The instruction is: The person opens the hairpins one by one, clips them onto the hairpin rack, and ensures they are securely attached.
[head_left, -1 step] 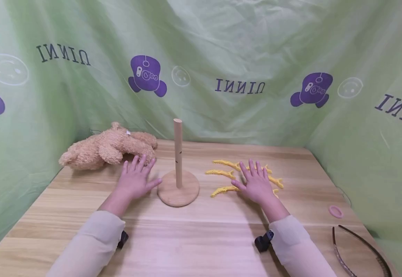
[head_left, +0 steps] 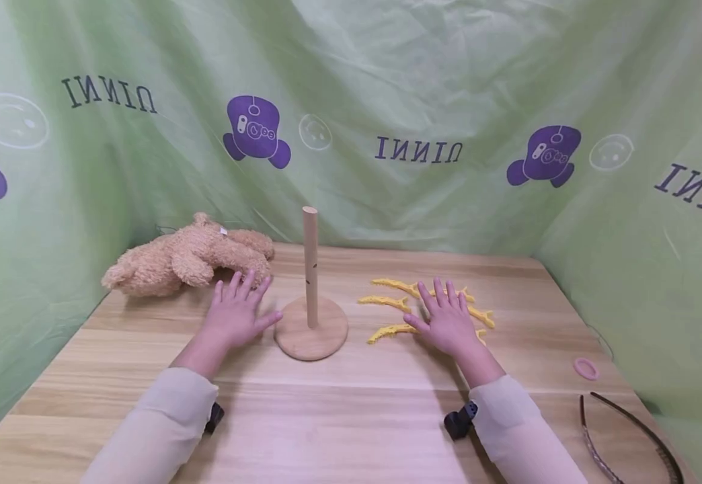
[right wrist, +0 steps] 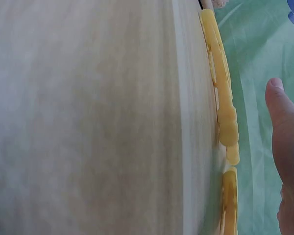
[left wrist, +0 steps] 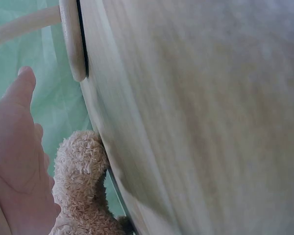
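My left hand [head_left: 234,316] is held over the table with its fingers spread and nothing in it. Just beyond its fingertips lies a light brown plush toy [head_left: 169,265]. To the right of the thumb stands a wooden post [head_left: 311,269] on a round base [head_left: 327,344]. Spread above several yellow branch-shaped pieces [head_left: 389,333], my right hand [head_left: 448,324] hides parts of them and holds nothing. The right wrist view shows the right hand [right wrist: 290,147] apart from a yellow piece [right wrist: 223,93] lying on the wood.
A pink ring [head_left: 586,368] lies at the right side of the wooden table [head_left: 339,430]. Nearer the front right corner is a dark headband-like hoop [head_left: 647,427]. Green printed cloth [head_left: 351,195] hangs behind the table and along both sides.
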Available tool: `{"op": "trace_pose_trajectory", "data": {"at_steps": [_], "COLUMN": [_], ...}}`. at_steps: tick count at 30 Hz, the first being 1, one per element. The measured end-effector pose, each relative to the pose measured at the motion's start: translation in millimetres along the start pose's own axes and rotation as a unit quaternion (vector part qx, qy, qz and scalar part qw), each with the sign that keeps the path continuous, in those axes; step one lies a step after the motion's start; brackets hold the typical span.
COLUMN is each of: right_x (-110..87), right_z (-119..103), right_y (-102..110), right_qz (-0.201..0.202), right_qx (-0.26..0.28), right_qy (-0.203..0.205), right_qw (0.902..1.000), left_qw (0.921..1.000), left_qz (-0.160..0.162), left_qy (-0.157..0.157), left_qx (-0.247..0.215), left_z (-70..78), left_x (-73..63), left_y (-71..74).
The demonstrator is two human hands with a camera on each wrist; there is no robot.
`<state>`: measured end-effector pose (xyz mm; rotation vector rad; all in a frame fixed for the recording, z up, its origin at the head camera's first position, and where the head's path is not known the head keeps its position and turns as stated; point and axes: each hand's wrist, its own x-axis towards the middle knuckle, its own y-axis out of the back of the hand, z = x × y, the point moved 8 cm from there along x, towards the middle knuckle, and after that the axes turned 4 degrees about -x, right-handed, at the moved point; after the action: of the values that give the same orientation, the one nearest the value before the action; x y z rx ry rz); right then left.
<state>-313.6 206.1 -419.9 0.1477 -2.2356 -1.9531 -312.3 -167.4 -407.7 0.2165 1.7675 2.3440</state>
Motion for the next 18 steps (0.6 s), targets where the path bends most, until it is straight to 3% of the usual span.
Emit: {"op": "trace_pose_trajectory", "data": {"at_steps": [7, 11, 14, 18], "right_x": [-3.4, -10.3, -19.2, -34.7], "right_z": [2, 8, 18, 39], "right_y": [3, 7, 11, 15], "right_qz": [0.006, 0.009, 0.017, 0.033], "right_qx": [0.01, 0.049, 0.095, 0.155], "right_qy": [-0.003, -0.015, -0.033, -0.067], "right_qw": [0.9999, 0.9986, 0.9948, 0.9852], "left_qw": [0.9999, 0.9981, 0.9898, 0.9711], "left_qz": [0.004, 0.006, 0.006, 0.001], "left_qy": [-0.004, -0.004, -0.011, -0.02], "left_qx": [-0.009, -0.062, -0.142, -0.238], "left_z": [-0.1, -1.2, -0.2, 5.8], "left_x": [-0.8, -4.3, -8.9, -16.9], "left_y": [-0.2, -5.2, -13.2, -25.6]}}
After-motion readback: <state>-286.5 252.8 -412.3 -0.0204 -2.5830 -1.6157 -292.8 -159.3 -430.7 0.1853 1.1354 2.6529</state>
